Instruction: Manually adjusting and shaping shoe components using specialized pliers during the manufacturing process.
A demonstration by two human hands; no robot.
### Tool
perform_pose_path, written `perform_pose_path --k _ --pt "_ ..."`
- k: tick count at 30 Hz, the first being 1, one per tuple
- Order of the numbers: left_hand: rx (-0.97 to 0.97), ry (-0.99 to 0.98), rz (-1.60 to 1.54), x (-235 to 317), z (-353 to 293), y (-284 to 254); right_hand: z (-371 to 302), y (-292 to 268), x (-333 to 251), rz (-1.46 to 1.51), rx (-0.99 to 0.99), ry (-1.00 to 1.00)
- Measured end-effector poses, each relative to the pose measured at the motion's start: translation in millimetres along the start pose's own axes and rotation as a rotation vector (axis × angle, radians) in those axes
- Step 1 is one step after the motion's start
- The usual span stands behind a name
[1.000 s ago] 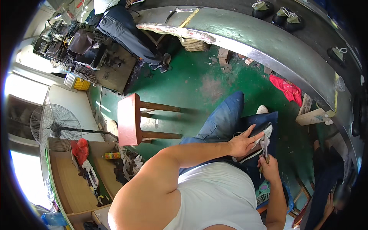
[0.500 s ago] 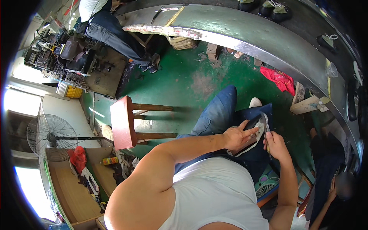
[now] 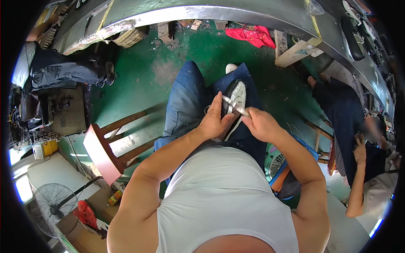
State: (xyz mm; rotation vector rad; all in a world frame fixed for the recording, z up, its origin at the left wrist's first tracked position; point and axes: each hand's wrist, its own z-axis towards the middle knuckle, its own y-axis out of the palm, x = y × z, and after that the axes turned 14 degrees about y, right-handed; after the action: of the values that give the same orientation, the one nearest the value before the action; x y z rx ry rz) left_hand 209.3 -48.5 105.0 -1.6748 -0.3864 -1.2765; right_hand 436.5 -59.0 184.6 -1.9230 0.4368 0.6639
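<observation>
A shoe (image 3: 240, 95) with a dark rim and a whitish-grey middle lies across my lap, toe pointing away from me. My left hand (image 3: 214, 121) rests along its left side, fingers stretched out and thumb near the shoe. In my right hand (image 3: 263, 125) is a silvery metal hand tool (image 3: 234, 105), its exact kind unclear. The tool slants over the shoe, its far end close to my left fingertips. Whether that end touches the shoe or my fingers, I cannot tell.
A long metal-edged bench (image 3: 168, 13) curves across the front. A reddish wooden stool (image 3: 103, 154) lies on its side at left. Another person (image 3: 337, 97) sits at right, and one (image 3: 67, 69) is at far left by machinery. A small green fan (image 3: 274, 162) is near my right elbow.
My view has turned toward the right. My left hand has drawn back from across the shoe to its left side. The tool has swung from nearly lengthwise to slanting across the shoe.
</observation>
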Motion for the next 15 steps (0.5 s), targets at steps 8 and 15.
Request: perform_pose_path --k 8,15 --pt "-0.303 -0.052 -0.353 -1.9 -25.4 -36.0 -13.9 13.1 -1.1 0.032 0.099 -0.082" --pt "0.104 -0.118 -0.312 5.6 20.3 -18.8 -15.5 22.7 36.9 0.378 -0.165 0.231"
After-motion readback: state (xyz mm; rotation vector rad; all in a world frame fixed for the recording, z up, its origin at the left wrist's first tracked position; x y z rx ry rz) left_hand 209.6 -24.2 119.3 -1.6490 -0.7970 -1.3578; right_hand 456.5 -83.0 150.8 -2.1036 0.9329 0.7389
